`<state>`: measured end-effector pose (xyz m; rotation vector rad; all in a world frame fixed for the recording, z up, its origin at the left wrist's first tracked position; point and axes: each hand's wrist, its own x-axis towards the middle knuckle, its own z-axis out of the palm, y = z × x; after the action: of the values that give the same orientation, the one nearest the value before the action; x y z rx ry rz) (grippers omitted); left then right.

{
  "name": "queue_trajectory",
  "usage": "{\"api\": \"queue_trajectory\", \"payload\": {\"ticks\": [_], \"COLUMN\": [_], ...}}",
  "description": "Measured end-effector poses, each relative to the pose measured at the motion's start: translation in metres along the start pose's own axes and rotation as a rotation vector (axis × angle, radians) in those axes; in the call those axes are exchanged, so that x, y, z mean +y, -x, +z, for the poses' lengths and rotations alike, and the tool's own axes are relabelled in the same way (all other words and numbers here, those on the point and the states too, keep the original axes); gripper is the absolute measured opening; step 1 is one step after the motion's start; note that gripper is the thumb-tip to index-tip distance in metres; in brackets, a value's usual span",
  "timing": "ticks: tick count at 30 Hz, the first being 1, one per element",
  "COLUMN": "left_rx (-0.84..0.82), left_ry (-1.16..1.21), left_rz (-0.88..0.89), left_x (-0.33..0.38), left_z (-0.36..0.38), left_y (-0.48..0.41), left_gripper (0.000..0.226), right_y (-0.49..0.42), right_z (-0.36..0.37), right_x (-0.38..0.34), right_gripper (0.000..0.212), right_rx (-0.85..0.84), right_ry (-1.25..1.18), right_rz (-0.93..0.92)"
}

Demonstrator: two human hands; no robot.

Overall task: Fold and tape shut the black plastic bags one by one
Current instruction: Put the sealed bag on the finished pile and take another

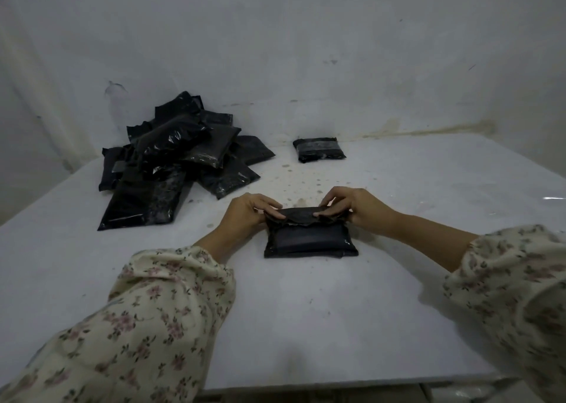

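Toward the far left corner of the table [306, 326] lies a heap [183, 157] of black bags, overlapping one another. Nearer the middle, the left hand [248, 216] pinches the left end of a flap, thumb beneath and fingers curled over it. The flap belongs to the bag [309, 237] lying flat at the centre of the table, its top edge lifted and turned toward the person. The right hand [349, 206] pinches the flap's right end in the same way. The step in hand is the fold, about halfway over; next the flap must be pressed flat on the bag's face and held by one hand while the other brings tape, and no roll is in view. Behind, close to the far edge, a sealed bag [320, 149] sits apart with a glossy band across it.

Counted: one bag in hand; one set aside; the heap holds perhaps ten, though overlap and dim light forbid a sure count; two hands, both in flowered sleeves.
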<state>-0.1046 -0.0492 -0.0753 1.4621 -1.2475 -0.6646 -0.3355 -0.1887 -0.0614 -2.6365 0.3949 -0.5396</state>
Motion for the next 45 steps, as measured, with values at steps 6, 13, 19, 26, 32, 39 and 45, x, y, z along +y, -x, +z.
{"api": "queue_trajectory", "payload": {"ticks": [6, 13, 19, 26, 32, 39, 45], "left_rx": [0.009, -0.048, -0.059, -0.293, -0.427, -0.345, -0.344], "left_ry": [-0.291, -0.732, -0.860, -1.100, -0.871, -1.150, -1.216], "left_rz": [0.121, 0.572, 0.755, 0.659, 0.279, 0.324, 0.373], "left_x": [-0.008, 0.008, 0.008, 0.030, 0.065, 0.047, 0.048], "left_z": [-0.006, -0.005, -0.008, -0.008, 0.029, 0.046, 0.051], "left_y": [-0.001, 0.002, 0.015, 0.014, 0.028, 0.035, 0.037], "left_gripper": [0.045, 0.034, 0.014, 0.024, 0.031, 0.070, 0.060], "right_y": [0.007, 0.005, 0.007, 0.006, 0.005, 0.027, 0.050], "right_z": [0.009, 0.007, 0.003, 0.000, 0.001, -0.001, 0.002], "right_x": [0.003, -0.007, -0.004, -0.009, -0.015, -0.014, -0.018], "right_gripper": [0.055, 0.048, 0.053, 0.055, 0.046, 0.037, 0.036], "right_rx": [0.126, 0.147, 0.138, 0.099, 0.104, 0.136, 0.168], "right_ry": [0.333, 0.359, 0.559, 0.732, 0.772, 0.668, 0.548], "right_rz": [-0.197, -0.298, -0.464, -0.560, -0.552, -0.508, -0.396]}}
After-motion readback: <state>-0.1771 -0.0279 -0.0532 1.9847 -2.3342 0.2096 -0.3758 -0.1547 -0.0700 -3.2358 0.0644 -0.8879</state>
